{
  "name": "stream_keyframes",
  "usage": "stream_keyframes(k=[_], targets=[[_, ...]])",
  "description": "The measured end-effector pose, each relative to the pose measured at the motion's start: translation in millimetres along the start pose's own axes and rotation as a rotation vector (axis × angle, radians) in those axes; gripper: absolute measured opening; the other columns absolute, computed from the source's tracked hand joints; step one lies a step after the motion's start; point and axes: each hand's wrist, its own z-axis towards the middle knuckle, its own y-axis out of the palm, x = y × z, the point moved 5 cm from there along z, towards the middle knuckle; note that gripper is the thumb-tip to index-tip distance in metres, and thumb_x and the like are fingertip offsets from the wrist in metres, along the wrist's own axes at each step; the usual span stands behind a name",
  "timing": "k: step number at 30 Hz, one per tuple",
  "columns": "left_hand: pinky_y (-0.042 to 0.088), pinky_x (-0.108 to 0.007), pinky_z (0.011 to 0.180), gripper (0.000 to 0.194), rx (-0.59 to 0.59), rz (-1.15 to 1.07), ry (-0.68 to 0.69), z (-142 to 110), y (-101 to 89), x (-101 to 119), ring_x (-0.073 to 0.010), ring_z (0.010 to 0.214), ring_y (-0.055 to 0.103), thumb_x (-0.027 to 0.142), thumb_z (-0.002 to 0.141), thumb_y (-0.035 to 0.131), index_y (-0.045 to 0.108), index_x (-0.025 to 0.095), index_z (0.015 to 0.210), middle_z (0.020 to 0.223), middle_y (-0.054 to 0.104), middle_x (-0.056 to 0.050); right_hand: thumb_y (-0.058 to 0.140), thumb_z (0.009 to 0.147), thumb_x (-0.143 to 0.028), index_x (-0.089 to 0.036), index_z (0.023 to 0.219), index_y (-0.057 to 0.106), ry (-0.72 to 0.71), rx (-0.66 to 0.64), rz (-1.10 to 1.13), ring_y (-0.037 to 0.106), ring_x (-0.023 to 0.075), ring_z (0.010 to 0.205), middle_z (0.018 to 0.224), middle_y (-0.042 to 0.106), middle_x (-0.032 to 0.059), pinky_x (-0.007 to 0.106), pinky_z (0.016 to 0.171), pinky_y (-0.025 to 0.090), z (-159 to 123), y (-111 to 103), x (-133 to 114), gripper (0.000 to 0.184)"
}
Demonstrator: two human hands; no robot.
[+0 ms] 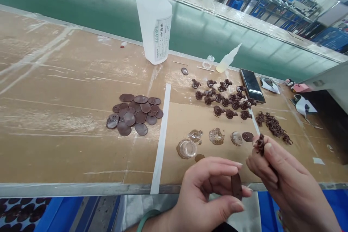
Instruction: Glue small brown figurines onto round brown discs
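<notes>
Near the table's front edge, my left hand [209,192] grips a dark brown oval base [236,186] by its rim, tilted on edge between thumb and fingers. To its right, my right hand [285,166] pinches a small brown figurine [260,144] between thumb and forefinger, held apart from the base. Just behind the hands, a brown oval disc [247,137] lies on the cardboard beside a small clear cup [236,138]. A larger clear cup [187,149] stands among wet, glossy patches. Several figurines on bases [231,114] stand in rows farther back.
Loose oval bases [136,112] are piled left of a white tape strip [162,141]. Loose figurines [274,127] lie heaped at right. Behind stand a large glue bottle [154,25], a small nozzle bottle [227,61] and a phone [252,85]. Black equipment [326,123] borders the right.
</notes>
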Motion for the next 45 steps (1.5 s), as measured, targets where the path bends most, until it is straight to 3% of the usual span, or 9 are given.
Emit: stream_keyframes(k=[6,8,11,13,16,26,31,37,45], targets=[[0.064,-0.022,0.083,0.039,0.123,0.112,0.016,-4.6,3.9,7.7,-0.0194,0.092,0.081,0.018,0.083,0.087,0.079,0.03,0.119,0.116,0.08,-0.003,0.047,0.106,-0.052,-0.023,0.087,0.061,0.007,-0.111,0.124,0.032,0.013,0.051,0.054,0.042,-0.0034,0.022,0.046,0.036,-18.8,15.5,-4.6,0.037],[0.065,-0.023,0.083,0.04,0.143,0.147,0.048,-6.4,6.3,9.2,-0.019,0.091,0.081,0.017,0.082,0.088,0.079,0.03,0.118,0.116,0.08,-0.002,0.045,0.107,-0.05,-0.023,0.08,0.061,-0.038,-0.155,0.107,0.041,0.0138,0.056,0.058,0.046,-0.0016,0.021,0.053,0.045,-25.6,17.9,-7.3,0.041],[0.065,-0.022,0.083,0.041,0.149,0.205,0.11,-8.8,11.4,10.4,-0.0169,0.09,0.08,0.015,0.081,0.088,0.079,0.032,0.118,0.116,0.078,0.0,0.048,0.107,-0.046,-0.025,0.091,0.068,-0.13,-0.211,0.047,0.062,0.0153,0.086,0.085,0.065,0.002,0.022,0.081,0.055,-34.3,16.8,-8.4,0.033],[0.066,-0.025,0.084,0.042,0.15,0.237,0.151,-10.9,14.7,10.6,-0.0169,0.09,0.079,0.015,0.081,0.088,0.079,0.033,0.118,0.119,0.076,0.0,0.05,0.107,-0.045,-0.03,0.115,0.07,-0.128,-0.217,0.016,0.064,0.0179,0.112,0.113,0.07,0.003,0.024,0.097,0.054,-38.9,13.7,-3.6,0.026],[0.067,-0.029,0.086,0.044,0.16,0.283,0.182,-14.9,19.0,10.4,-0.0188,0.094,0.079,0.015,0.081,0.088,0.078,0.035,0.119,0.119,0.074,-0.001,0.049,0.107,-0.046,-0.032,0.13,0.066,-0.077,-0.26,0.018,0.062,0.0228,0.126,0.132,0.067,0.0051,0.03,0.104,0.053,-46.7,12.0,5.8,0.032],[0.067,-0.027,0.08,0.039,0.2,0.523,0.282,-27.4,33.0,19.9,-0.0199,0.091,0.079,0.023,0.081,0.089,0.08,0.032,0.117,0.112,0.078,-0.003,0.055,0.104,-0.043,-0.033,0.11,0.07,-0.249,-0.252,-0.073,0.072,0.0184,0.103,0.111,0.075,0.0016,0.021,0.088,0.06,-58.9,15.6,-9.4,0.019],[0.067,-0.028,0.08,0.037,0.22,0.588,0.286,-32.8,34.0,19.9,-0.0208,0.09,0.079,0.026,0.081,0.089,0.08,0.032,0.116,0.111,0.079,-0.004,0.057,0.103,-0.045,-0.03,0.106,0.071,-0.295,-0.225,-0.117,0.075,0.0221,0.103,0.111,0.077,0.0041,0.025,0.086,0.063,-62.3,12.5,-11.3,0.021],[0.065,-0.022,0.082,0.037,0.215,0.566,0.31,-32.9,36.0,18.0,-0.0174,0.092,0.078,0.024,0.08,0.089,0.081,0.031,0.116,0.113,0.08,-0.001,0.057,0.103,-0.04,-0.032,0.11,0.071,-0.338,-0.229,-0.126,0.072,0.0231,0.117,0.119,0.076,0.0037,0.026,0.093,0.061,-67.8,10.3,-8.3,0.017],[0.065,-0.022,0.081,0.037,0.197,0.535,0.312,-31.1,40.7,15.5,-0.0166,0.09,0.079,0.024,0.08,0.09,0.081,0.031,0.115,0.108,0.08,0.0,0.061,0.101,-0.04,-0.031,0.107,0.074,-0.375,-0.177,-0.187,0.074,0.0248,0.113,0.123,0.077,0.0053,0.029,0.092,0.063,-70.5,7.3,-9.9,0.017]])
